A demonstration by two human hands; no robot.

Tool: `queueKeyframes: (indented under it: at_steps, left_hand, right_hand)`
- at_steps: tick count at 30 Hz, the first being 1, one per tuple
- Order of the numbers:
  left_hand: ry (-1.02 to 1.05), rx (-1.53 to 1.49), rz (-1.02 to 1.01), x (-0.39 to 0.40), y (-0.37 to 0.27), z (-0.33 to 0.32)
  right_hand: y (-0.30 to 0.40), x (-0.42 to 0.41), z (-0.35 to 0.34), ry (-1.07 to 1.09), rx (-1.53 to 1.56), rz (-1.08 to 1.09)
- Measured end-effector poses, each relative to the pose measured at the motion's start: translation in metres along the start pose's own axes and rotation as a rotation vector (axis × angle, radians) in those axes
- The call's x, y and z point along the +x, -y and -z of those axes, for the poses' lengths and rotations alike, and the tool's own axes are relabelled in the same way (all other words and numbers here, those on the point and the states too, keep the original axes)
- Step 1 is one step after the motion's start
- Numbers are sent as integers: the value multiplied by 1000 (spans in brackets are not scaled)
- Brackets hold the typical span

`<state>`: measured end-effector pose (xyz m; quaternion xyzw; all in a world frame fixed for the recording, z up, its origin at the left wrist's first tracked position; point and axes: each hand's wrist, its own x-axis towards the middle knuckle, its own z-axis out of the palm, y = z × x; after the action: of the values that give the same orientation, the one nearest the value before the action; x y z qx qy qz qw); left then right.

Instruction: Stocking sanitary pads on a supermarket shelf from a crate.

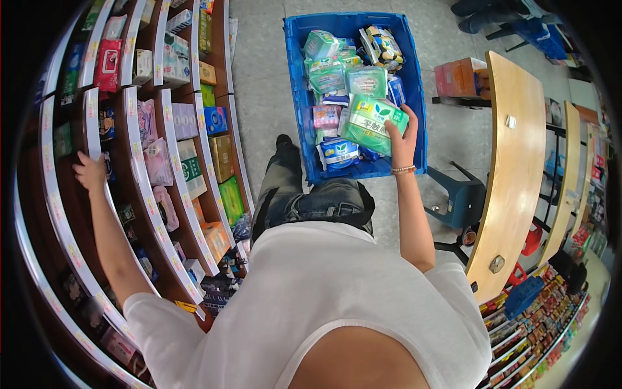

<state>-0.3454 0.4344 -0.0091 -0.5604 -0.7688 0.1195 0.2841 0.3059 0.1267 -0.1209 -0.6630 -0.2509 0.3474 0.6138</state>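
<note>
My right hand (404, 133) grips a green-and-white package of sanitary pads (371, 121) by its right side, over the near half of a blue plastic crate (419, 141). Below it the crate holds a jumble of soft packs, among them mint green packs (326, 73), a pink pack (326, 116) and a blue-and-white pack (338, 152). My left hand (91, 171) reaches into the shelving at left, fingers spread, with nothing seen in it. It is by the edge of a brown shelf (92, 126), close to small dark blue packs (107, 124).
Shelves with white label strips carry tissue packs, a red wipes pack (107, 63) and a green pack (231, 198). To the right stand a dark plastic stool (457, 197), a wooden board (510, 170) and a cardboard box (459, 78). Another person's legs (486, 17) show at top right.
</note>
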Motion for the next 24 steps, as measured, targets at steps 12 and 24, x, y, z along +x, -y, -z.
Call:
queueKeyframes:
  at_steps: [12,24]
  left_hand:
    - [967,-1921,-105,-333,-196,239]
    - [1188,-2105,27,-344,-142,254]
  right_hand:
    - [68,-70,-57,543,351,-314]
    - [84,-81,-110,805,219,-357]
